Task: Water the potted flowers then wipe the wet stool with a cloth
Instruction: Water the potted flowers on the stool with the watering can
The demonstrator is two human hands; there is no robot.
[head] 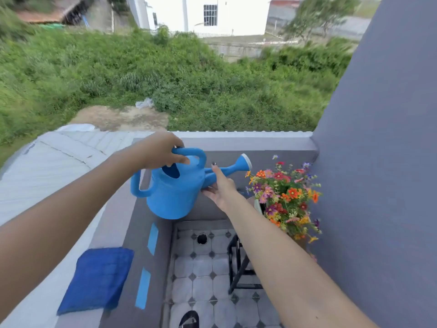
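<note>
Blue watering can (173, 190) gripped by left hand (158, 150), right hand (220, 188) steadying spout

The right forearm (272, 245) hides most of the stool (238, 268).

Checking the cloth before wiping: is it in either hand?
No, the blue cloth lies on the ledge while both hands hold the watering can.

A folded blue cloth (97, 279) lies flat on the grey parapet ledge (71, 311), beside blue tape strips (143, 288).
</note>
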